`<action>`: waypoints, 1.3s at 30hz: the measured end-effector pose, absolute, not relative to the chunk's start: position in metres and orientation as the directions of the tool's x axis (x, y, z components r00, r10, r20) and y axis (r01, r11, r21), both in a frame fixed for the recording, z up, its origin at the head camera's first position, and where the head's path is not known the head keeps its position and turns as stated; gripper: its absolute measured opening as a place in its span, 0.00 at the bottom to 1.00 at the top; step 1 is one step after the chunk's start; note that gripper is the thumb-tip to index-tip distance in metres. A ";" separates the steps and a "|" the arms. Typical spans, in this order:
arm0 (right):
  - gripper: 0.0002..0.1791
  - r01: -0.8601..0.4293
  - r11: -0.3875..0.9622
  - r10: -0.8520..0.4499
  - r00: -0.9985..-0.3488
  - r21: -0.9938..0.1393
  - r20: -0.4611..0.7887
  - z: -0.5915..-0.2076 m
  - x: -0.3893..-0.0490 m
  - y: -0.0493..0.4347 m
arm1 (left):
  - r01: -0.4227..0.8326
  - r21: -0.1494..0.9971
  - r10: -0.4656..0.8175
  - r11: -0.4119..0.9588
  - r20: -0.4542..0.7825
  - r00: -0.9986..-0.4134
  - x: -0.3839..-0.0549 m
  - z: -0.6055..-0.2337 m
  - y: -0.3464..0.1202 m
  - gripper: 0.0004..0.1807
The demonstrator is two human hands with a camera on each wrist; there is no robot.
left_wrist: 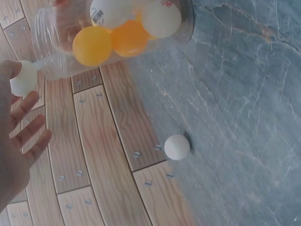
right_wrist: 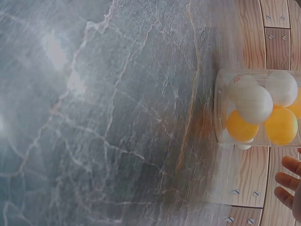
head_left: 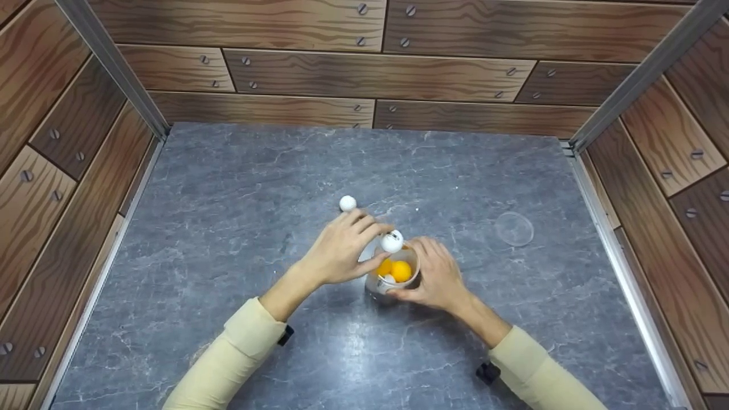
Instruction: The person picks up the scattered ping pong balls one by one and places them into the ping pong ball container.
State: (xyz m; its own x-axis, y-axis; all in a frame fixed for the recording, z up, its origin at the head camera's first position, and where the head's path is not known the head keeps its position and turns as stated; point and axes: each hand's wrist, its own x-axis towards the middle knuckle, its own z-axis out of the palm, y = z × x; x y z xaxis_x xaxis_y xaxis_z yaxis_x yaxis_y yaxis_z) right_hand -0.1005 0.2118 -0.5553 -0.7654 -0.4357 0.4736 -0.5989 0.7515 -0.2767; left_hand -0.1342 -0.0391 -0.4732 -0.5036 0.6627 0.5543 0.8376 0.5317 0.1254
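A white ping-pong ball (head_left: 392,241) is pinched between the thumb and forefinger of my left hand (head_left: 344,247), right over the mouth of a clear plastic jar (head_left: 373,289). In the left wrist view, the other fingers of that hand spread loosely below the held ball (left_wrist: 24,79). My right hand (head_left: 437,276) grips the jar near its rim, fingers around the far side and thumb on the near side. Through the jar's wall show several orange balls (left_wrist: 92,45) and white balls (left_wrist: 161,18). Part of the jar is hidden by the hands.
One loose white ball (head_left: 348,203) lies on the grey marbled table (head_left: 239,182), just beyond my left hand. Off to the right, a clear round lid (head_left: 515,229) lies flat. Wood-patterned panels (head_left: 307,74) and metal frame posts (head_left: 641,74) enclose the table.
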 end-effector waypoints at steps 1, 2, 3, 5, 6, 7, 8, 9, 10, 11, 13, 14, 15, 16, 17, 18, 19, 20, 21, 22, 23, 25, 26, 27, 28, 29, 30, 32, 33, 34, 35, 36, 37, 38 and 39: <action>0.59 -0.599 0.752 -0.435 -0.765 -0.276 0.474 -0.556 -0.100 0.212 | 0.838 0.127 0.663 0.531 0.553 -0.504 -0.133 -0.474 -0.038 0.22; 0.59 -0.599 0.752 -0.435 -0.765 -0.276 0.475 -0.556 -0.100 0.212 | 0.838 0.128 0.665 0.530 0.551 -0.505 -0.133 -0.475 -0.038 0.23; 0.59 -0.600 0.751 -0.434 -0.764 -0.277 0.478 -0.556 -0.100 0.212 | 0.838 0.131 0.666 0.530 0.548 -0.507 -0.132 -0.476 -0.037 0.23; 0.58 -0.602 0.749 -0.433 -0.760 -0.276 0.485 -0.556 -0.100 0.212 | 0.837 0.137 0.670 0.530 0.537 -0.512 -0.130 -0.477 -0.036 0.24; 0.58 -0.604 0.747 -0.432 -0.758 -0.276 0.489 -0.556 -0.100 0.212 | 0.837 0.142 0.673 0.528 0.531 -0.515 -0.129 -0.478 -0.035 0.24; 0.57 -0.605 0.747 -0.432 -0.756 -0.276 0.491 -0.556 -0.100 0.212 | 0.838 0.146 0.676 0.526 0.526 -0.516 -0.129 -0.479 -0.035 0.25; 0.57 -0.606 0.746 -0.431 -0.755 -0.275 0.494 -0.556 -0.100 0.212 | 0.839 0.151 0.680 0.523 0.520 -0.517 -0.128 -0.480 -0.034 0.25; 0.57 -0.606 0.747 -0.431 -0.754 -0.273 0.495 -0.556 -0.100 0.212 | 0.840 0.155 0.683 0.520 0.515 -0.518 -0.128 -0.480 -0.033 0.25; 0.57 -0.605 0.748 -0.430 -0.755 -0.273 0.494 -0.556 -0.100 0.212 | 0.842 0.154 0.687 0.517 0.511 -0.516 -0.127 -0.482 -0.033 0.25; 0.57 -0.603 0.749 -0.430 -0.757 -0.274 0.492 -0.556 -0.100 0.212 | 0.844 0.152 0.691 0.514 0.510 -0.512 -0.127 -0.483 -0.032 0.25; 0.58 -0.598 0.754 -0.428 -0.761 -0.271 0.488 -0.556 -0.100 0.212 | 0.849 0.143 0.697 0.509 0.511 -0.504 -0.126 -0.485 -0.030 0.24; 0.58 -0.597 0.755 -0.427 -0.762 -0.271 0.487 -0.557 -0.100 0.212 | 0.849 0.137 0.699 0.510 0.510 -0.501 -0.126 -0.486 -0.030 0.23; 0.58 -0.595 0.757 -0.426 -0.763 -0.270 0.487 -0.557 -0.100 0.212 | 0.850 0.131 0.701 0.510 0.510 -0.499 -0.126 -0.487 -0.029 0.23; 0.59 -0.594 0.758 -0.426 -0.763 -0.270 0.486 -0.557 -0.100 0.212 | 0.850 0.128 0.701 0.510 0.510 -0.498 -0.125 -0.488 -0.028 0.23; 0.59 -0.593 0.758 -0.424 -0.765 -0.272 0.485 -0.556 -0.099 0.212 | 0.849 0.126 0.702 0.513 0.508 -0.499 -0.125 -0.488 -0.028 0.23; 0.59 -0.592 0.757 -0.423 -0.766 -0.275 0.484 -0.556 -0.099 0.212 | 0.848 0.125 0.703 0.515 0.504 -0.501 -0.125 -0.489 -0.028 0.22; 0.59 -0.591 0.756 -0.422 -0.768 -0.280 0.482 -0.556 -0.099 0.212 | 0.847 0.126 0.705 0.517 0.498 -0.504 -0.125 -0.489 -0.027 0.23; 0.59 -0.590 0.755 -0.422 -0.770 -0.284 0.479 -0.556 -0.099 0.212 | 0.846 0.126 0.707 0.518 0.492 -0.507 -0.124 -0.490 -0.027 0.23; 0.59 -0.589 0.755 -0.421 -0.772 -0.288 0.477 -0.556 -0.099 0.212 | 0.846 0.128 0.710 0.518 0.487 -0.509 -0.124 -0.490 -0.027 0.23; 0.60 -0.588 0.755 -0.420 -0.774 -0.291 0.473 -0.556 -0.099 0.212 | 0.845 0.129 0.713 0.519 0.481 -0.510 -0.124 -0.490 -0.026 0.23; 0.60 -0.586 0.755 -0.420 -0.776 -0.294 0.470 -0.556 -0.099 0.212 | 0.844 0.129 0.716 0.520 0.473 -0.513 -0.124 -0.490 -0.026 0.23; 0.60 -0.585 0.757 -0.421 -0.777 -0.291 0.468 -0.556 -0.099 0.212 | 0.844 0.133 0.723 0.519 0.459 -0.517 -0.124 -0.491 -0.026 0.23; 0.60 -0.585 0.758 -0.421 -0.776 -0.288 0.469 -0.556 -0.099 0.212 | 0.844 0.135 0.725 0.520 0.452 -0.519 -0.124 -0.491 -0.025 0.24; 0.60 -0.585 0.759 -0.422 -0.776 -0.287 0.469 -0.555 -0.099 0.212 | 0.843 0.136 0.727 0.520 0.447 -0.521 -0.124 -0.491 -0.025 0.24; 0.60 -0.585 0.759 -0.422 -0.776 -0.286 0.468 -0.555 -0.099 0.212 | 0.842 0.138 0.728 0.521 0.442 -0.523 -0.124 -0.491 -0.025 0.24; 0.59 -0.585 0.759 -0.423 -0.776 -0.284 0.468 -0.555 -0.099 0.212 | 0.841 0.139 0.729 0.522 0.439 -0.525 -0.124 -0.491 -0.025 0.24; 0.59 -0.586 0.759 -0.424 -0.776 -0.284 0.468 -0.555 -0.099 0.212 | 0.841 0.139 0.730 0.523 0.436 -0.526 -0.124 -0.491 -0.025 0.24; 0.59 -0.587 0.758 -0.424 -0.775 -0.285 0.468 -0.555 -0.099 0.212 | 0.840 0.139 0.731 0.524 0.433 -0.528 -0.125 -0.491 -0.025 0.24; 0.60 -0.587 0.758 -0.425 -0.775 -0.285 0.467 -0.554 -0.099 0.212 | 0.840 0.138 0.731 0.524 0.433 -0.527 -0.125 -0.491 -0.025 0.23; 0.59 -0.587 0.758 -0.425 -0.776 -0.285 0.466 -0.554 -0.099 0.212 | 0.840 0.141 0.730 0.523 0.434 -0.528 -0.125 -0.491 -0.025 0.23; 0.59 -0.587 0.758 -0.426 -0.776 -0.285 0.465 -0.554 -0.099 0.212 | 0.840 0.142 0.730 0.523 0.434 -0.528 -0.125 -0.491 -0.025 0.23; 0.59 -0.588 0.757 -0.427 -0.776 -0.285 0.465 -0.554 -0.099 0.212 | 0.841 0.144 0.729 0.522 0.436 -0.527 -0.125 -0.491 -0.025 0.23; 0.59 -0.588 0.757 -0.428 -0.776 -0.285 0.463 -0.554 -0.099 0.212 | 0.841 0.146 0.728 0.520 0.438 -0.527 -0.125 -0.492 -0.025 0.23; 0.59 -0.587 0.758 -0.429 -0.776 -0.284 0.462 -0.554 -0.100 0.212 | 0.843 0.147 0.728 0.518 0.442 -0.525 -0.125 -0.492 -0.025 0.23; 0.59 -0.587 0.759 -0.430 -0.777 -0.283 0.460 -0.555 -0.100 0.212 | 0.844 0.147 0.728 0.516 0.446 -0.522 -0.125 -0.492 -0.024 0.23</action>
State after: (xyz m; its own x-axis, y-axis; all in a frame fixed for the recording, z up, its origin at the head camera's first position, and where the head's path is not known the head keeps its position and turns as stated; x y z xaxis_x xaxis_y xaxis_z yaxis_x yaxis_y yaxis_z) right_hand -0.0996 0.2124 -0.5546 -0.7769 -0.4296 0.4603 -0.5870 0.7587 -0.2826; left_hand -0.1251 -0.0245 -0.4917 -0.5217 0.7275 0.4456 0.8442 0.5156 0.1465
